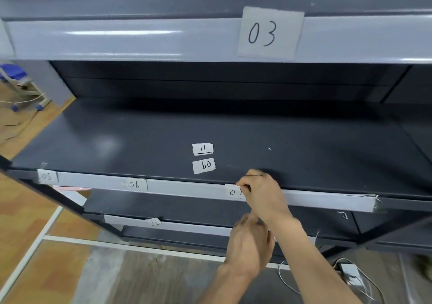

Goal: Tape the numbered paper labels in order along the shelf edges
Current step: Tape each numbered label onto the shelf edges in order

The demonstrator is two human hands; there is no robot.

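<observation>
The middle shelf's grey front edge (187, 188) carries paper labels 05 (46, 176), 06 (134, 184) and 07 (233, 191). My right hand (263, 194) pinches label 07 at its right end against the edge and covers part of it. My left hand (250, 245) hovers just below with fingers curled, by my right wrist; what it holds is hidden. Two loose labels lie on the dark shelf top, 11 (203, 149) and, upside down, 09 (203, 165). Label 03 (268, 32) is stuck on the upper shelf edge. Label 12 (154, 221) sits on the lower shelf edge.
The upper shelf beam (117, 37) overhangs the work area. White cables and a power strip (349, 271) lie on the floor at lower right. A blue-wheeled stand (16, 79) is at far left on the wooden floor.
</observation>
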